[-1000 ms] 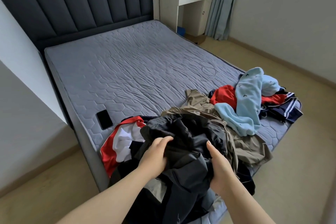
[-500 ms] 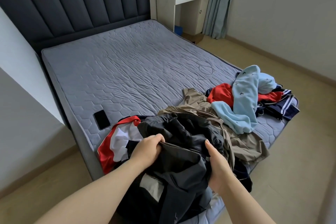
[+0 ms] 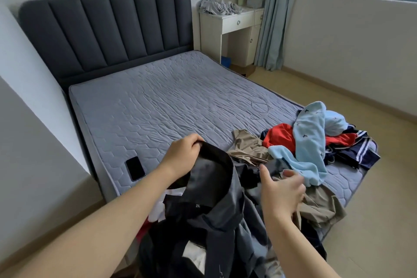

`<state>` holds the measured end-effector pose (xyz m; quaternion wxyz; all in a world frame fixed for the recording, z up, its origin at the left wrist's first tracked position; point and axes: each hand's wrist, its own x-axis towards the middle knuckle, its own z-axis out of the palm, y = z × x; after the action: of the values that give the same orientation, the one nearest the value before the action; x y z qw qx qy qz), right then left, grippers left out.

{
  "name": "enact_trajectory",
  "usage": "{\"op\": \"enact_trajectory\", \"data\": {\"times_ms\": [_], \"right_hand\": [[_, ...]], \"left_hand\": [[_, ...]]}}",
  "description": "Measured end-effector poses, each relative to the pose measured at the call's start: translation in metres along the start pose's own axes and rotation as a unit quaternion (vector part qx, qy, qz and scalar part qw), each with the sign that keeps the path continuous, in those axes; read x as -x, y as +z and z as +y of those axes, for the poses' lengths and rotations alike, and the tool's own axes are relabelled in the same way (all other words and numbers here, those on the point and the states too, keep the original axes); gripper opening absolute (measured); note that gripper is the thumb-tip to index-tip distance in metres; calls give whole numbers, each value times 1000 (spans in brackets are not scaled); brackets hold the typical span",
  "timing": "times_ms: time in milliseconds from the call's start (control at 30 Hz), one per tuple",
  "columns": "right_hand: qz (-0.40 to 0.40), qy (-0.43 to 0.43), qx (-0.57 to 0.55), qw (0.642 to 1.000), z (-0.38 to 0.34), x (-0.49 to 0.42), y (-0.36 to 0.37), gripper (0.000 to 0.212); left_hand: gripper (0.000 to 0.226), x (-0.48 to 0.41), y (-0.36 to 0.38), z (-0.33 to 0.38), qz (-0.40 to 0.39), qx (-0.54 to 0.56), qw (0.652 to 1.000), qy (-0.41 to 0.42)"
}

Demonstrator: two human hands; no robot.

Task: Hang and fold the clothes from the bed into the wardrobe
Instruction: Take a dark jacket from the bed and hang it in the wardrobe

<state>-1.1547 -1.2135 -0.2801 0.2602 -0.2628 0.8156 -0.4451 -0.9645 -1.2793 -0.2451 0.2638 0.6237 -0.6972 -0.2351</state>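
Note:
A dark grey jacket [image 3: 214, 205] with a "2XL" label hangs lifted above the near corner of the bed [image 3: 171, 101]. My left hand [image 3: 182, 156] grips its black collar at the top. My right hand [image 3: 282, 189] hovers beside the jacket with fingers spread, blurred, holding nothing. On the bed behind it lie a khaki garment [image 3: 250, 146], a light blue hoodie [image 3: 309, 137], a red garment [image 3: 279, 137] and a navy striped piece [image 3: 358, 151]. The wardrobe is out of view.
A black phone [image 3: 135, 168] lies on the mattress near the left edge. A thin cable loop [image 3: 259, 106] rests mid-bed. A white bedside desk [image 3: 230, 29] with grey clothes on top stands by the curtain [image 3: 273, 13]. Bare floor runs along the right.
My left hand has raised the jacket's collar up off the pile. My right hand has let go of the fabric and opened. The view has tilted upward, showing the headboard and window.

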Motion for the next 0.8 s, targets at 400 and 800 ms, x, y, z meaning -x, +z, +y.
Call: {"op": "enact_trajectory", "data": {"times_ms": [400,800], "right_hand": [[-284,-186,119,933,-62,37,34,19],[-342,-195,-183,901,-196,131,83,22]], "left_hand": [[22,-3,-89,38,52,254,965,-22],[25,40,-236,11,342,355,870,14]]}}
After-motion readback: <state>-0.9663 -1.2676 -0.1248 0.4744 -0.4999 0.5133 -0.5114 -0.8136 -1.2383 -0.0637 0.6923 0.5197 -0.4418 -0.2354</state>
